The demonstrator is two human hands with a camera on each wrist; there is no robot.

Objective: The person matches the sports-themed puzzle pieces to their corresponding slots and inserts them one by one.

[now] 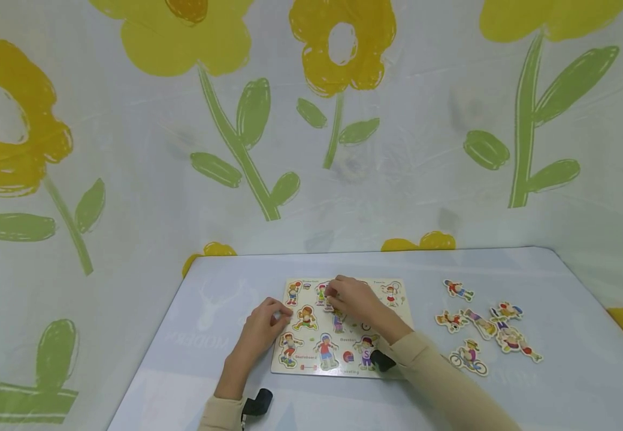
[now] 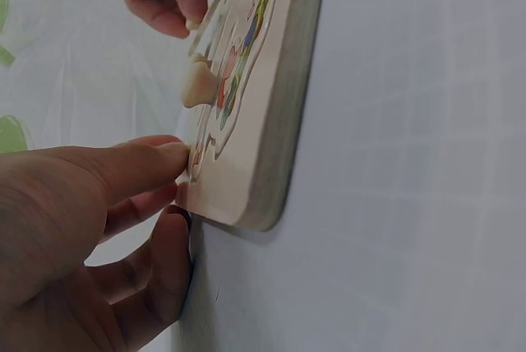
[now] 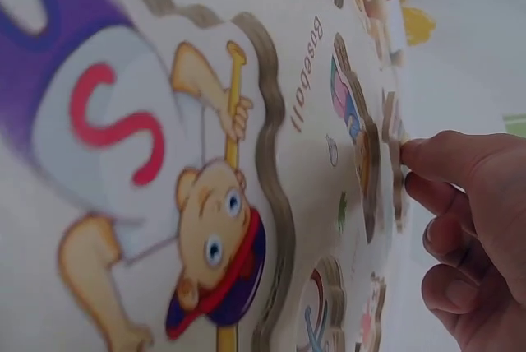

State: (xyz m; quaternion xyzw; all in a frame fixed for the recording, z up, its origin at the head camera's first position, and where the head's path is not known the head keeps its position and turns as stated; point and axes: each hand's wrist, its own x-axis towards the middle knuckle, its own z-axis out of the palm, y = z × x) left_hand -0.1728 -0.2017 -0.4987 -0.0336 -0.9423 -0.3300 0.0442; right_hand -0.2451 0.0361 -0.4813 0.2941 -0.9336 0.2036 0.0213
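Observation:
A wooden knob puzzle board (image 1: pixel 311 287) with printed children playing sports lies flat on the table. My right hand (image 1: pixel 353 297) is over its upper middle and pinches a puzzle piece (image 3: pixel 399 196) by its knob between thumb and fingertips. That piece is right at the board's surface and partly covered by the fingers. At the left edge of the board, my left hand (image 1: pixel 263 323) rests with relaxed, bent fingers, its thumb (image 2: pixel 168 156) touching the board's edge. Close to it sits the runner piece (image 1: pixel 305 318), whose pale knob (image 2: pixel 200 83) sticks up.
Several loose pieces lie on the table (image 1: pixel 182 365) right of the board, among them a cyclist (image 1: pixel 468 357) and a figure in a red top (image 1: pixel 458 290). Behind the table hangs a white curtain (image 1: pixel 398 197) with printed flowers.

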